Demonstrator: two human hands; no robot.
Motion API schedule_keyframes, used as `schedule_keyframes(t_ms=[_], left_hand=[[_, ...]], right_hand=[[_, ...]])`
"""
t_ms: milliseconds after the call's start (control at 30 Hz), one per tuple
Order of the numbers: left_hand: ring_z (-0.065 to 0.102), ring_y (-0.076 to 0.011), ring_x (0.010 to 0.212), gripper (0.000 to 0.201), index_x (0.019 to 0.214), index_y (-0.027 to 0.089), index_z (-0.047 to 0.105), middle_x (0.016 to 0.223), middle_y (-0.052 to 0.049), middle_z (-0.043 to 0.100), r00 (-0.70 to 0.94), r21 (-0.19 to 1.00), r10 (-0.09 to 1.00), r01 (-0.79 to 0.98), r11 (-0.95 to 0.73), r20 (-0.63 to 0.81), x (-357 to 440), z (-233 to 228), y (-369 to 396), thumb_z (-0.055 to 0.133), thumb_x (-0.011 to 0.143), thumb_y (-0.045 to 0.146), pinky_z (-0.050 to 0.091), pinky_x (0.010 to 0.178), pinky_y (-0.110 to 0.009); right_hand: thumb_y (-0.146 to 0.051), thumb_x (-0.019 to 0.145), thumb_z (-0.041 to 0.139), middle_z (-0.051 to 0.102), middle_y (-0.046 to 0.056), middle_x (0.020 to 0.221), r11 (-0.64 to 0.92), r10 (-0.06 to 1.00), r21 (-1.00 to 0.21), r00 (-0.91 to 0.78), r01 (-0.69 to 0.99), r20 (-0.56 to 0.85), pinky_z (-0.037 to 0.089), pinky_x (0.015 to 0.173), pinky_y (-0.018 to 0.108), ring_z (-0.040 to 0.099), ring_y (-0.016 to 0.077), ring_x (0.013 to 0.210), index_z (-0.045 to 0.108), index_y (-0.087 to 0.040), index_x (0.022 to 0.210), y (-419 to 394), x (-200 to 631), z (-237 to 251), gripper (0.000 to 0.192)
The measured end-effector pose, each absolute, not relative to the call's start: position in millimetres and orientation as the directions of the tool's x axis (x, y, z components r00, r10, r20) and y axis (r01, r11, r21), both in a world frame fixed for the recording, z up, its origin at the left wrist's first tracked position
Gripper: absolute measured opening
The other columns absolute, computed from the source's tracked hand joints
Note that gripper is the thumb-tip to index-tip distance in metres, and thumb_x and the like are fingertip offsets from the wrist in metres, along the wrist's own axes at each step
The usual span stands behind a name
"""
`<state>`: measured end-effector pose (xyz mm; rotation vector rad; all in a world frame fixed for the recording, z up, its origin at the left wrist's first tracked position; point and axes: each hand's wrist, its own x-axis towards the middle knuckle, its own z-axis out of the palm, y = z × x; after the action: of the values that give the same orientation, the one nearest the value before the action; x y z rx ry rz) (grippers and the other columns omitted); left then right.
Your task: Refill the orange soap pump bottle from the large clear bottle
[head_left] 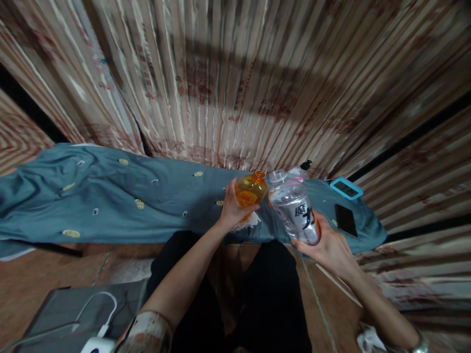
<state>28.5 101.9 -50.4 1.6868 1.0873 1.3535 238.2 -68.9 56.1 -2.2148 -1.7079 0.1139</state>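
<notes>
My left hand [232, 210] is wrapped around an orange see-through bottle [251, 188] with an uncapped mouth and some liquid inside. In my right hand [326, 246] is a large clear plastic bottle [290, 203] with a silver label, gripped near its base. It leans to the left, and its uncapped mouth is close to the orange bottle's mouth, with a small gap showing. White crumpled tissue [250, 222] lies just below my left hand. A clear bottle with a black top [305, 165] stands behind the large bottle, partly hidden by it.
A teal patterned cloth [110, 196] covers the narrow table. At its right end lie a blue-framed digital clock [346, 188] and a black phone [346, 220]. Pleated curtains [221, 88] hang close behind. A white charger with a cable [98, 343] rests on a grey surface at lower left.
</notes>
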Motion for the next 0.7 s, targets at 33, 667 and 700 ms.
schedule_keyframes(t_ms=[33,667,700], left_hand=[[0.054,-0.036,0.132,0.118,0.147,0.024,0.037,0.142,-0.016,0.053,0.103,0.902,0.918,0.174,-0.396,0.383,28.6,-50.0,101.9,0.096,0.048,0.05,0.041,0.116,-0.057],[0.056,-0.0373,0.132,0.119,0.15,0.022,0.033,0.142,-0.018,0.056,0.097,0.894,0.912,0.179,-0.41,0.399,40.2,-53.3,100.4,0.094,0.052,0.054,0.042,0.114,-0.06],[0.055,-0.0374,0.132,0.12,0.149,0.022,0.033,0.141,-0.018,0.056,0.099,0.897,0.913,0.173,-0.407,0.396,40.4,-53.0,100.0,0.094,0.052,0.055,0.042,0.115,-0.06]], right_hand=[[-0.058,0.069,0.066,0.077,0.009,0.103,-0.218,0.952,-0.3,0.27,0.929,0.143,0.057,0.078,0.04,0.076,0.0342,0.092,0.049,-0.02,0.14,-68.0,239.2,58.8,0.083],[-0.056,0.079,0.065,0.071,0.015,0.126,-0.036,0.97,-0.11,0.062,0.993,0.236,0.058,0.082,0.039,0.075,0.0332,0.1,0.014,-0.017,0.165,-74.5,253.0,72.2,0.107],[-0.055,0.081,0.064,0.071,0.015,0.127,-0.02,0.971,-0.101,0.043,0.995,0.233,0.058,0.082,0.039,0.074,0.0327,0.1,0.012,-0.016,0.165,-75.5,253.3,72.4,0.106]])
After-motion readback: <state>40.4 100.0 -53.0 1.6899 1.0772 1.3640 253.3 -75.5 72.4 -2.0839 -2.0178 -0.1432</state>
